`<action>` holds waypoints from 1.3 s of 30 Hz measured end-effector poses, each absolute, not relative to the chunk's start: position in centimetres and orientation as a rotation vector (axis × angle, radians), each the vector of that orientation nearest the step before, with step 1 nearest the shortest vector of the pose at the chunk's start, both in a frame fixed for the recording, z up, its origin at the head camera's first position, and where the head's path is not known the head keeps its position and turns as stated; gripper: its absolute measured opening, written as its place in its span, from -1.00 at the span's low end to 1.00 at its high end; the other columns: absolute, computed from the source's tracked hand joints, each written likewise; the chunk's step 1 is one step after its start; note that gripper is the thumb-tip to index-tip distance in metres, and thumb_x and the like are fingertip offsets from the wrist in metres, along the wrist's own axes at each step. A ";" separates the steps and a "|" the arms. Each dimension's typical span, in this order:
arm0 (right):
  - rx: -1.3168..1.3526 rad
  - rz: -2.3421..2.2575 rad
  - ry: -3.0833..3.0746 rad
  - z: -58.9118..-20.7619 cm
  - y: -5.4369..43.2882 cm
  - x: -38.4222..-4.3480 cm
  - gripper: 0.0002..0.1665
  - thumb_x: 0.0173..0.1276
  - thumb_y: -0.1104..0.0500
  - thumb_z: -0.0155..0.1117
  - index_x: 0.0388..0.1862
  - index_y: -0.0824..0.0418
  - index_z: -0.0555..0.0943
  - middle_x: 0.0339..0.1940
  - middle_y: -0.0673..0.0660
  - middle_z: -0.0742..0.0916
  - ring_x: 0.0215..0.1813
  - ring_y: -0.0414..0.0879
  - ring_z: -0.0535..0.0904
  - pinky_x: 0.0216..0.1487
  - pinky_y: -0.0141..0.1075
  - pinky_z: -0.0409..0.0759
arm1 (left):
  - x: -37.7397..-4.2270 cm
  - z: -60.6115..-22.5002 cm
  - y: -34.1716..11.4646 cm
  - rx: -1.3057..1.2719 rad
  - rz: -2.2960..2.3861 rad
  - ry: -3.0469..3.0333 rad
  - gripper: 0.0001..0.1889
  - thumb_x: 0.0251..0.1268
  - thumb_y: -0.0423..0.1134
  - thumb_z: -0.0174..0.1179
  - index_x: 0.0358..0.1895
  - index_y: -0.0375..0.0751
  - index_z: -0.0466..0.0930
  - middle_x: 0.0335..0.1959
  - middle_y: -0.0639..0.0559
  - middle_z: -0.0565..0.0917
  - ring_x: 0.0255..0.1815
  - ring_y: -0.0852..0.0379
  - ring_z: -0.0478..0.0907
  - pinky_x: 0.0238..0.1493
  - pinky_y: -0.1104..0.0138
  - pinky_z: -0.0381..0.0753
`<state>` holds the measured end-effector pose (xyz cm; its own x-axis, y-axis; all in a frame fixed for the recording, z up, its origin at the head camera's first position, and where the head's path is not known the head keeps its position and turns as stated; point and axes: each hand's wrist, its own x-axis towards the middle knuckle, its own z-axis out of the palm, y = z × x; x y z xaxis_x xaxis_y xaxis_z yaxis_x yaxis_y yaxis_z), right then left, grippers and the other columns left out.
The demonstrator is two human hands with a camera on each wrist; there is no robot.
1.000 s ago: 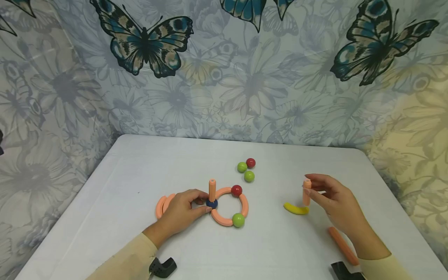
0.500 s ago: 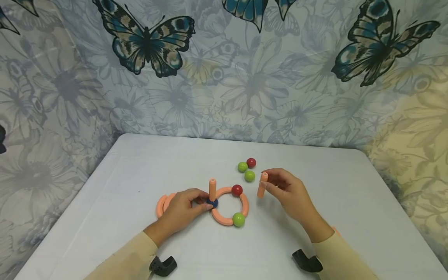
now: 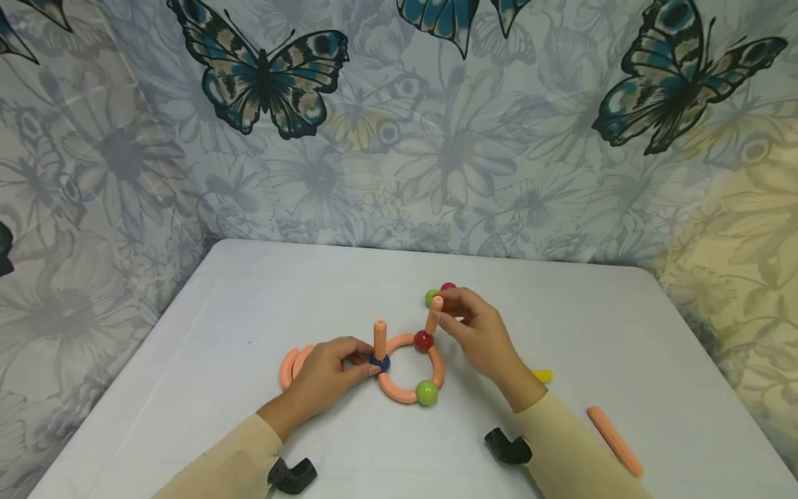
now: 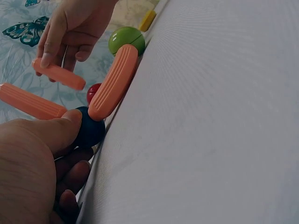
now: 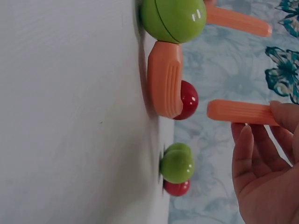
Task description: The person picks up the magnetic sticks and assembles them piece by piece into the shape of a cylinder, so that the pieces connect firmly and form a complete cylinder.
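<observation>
On the white table lies a ring of curved orange rods (image 3: 396, 394) joined by a blue ball (image 3: 379, 363), a red ball (image 3: 423, 340) and a green ball (image 3: 427, 393). A straight orange rod (image 3: 380, 338) stands upright in the blue ball. My left hand (image 3: 324, 371) pinches that blue ball between thumb and fingers. In my right hand (image 3: 480, 329) is a second short orange rod (image 5: 240, 112), gripped near its upper end and slightly tilted. Its lower end is close over the red ball; a small gap shows between them in the right wrist view.
Behind the right hand sit loose balls, among them a green one (image 3: 431, 298) and a red one (image 3: 447, 285). A yellow curved piece (image 3: 543, 376) is partly hidden by the right wrist. A longer orange rod (image 3: 614, 441) lies at right, and curved orange rods (image 3: 287, 368) at left.
My right hand has carried the short orange rod leftward from beside the yellow piece to above the red ball. The left hand stays on the blue ball.
</observation>
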<state>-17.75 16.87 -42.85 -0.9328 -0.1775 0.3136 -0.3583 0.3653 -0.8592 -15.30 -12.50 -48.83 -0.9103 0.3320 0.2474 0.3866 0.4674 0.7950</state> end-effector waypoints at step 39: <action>0.536 1.771 -2.485 -40.9 20.6 -15.8 -0.51 0.86 -0.04 -0.06 0.44 0.26 0.51 0.23 0.27 0.71 0.19 0.15 0.71 0.07 -0.16 0.68 | -14.9 -48.6 -12.4 -0.662 -1.499 -2.621 -0.84 0.43 -0.18 0.54 -0.02 -0.02 0.84 -0.15 0.26 0.76 -0.16 0.22 0.68 -0.27 0.32 0.60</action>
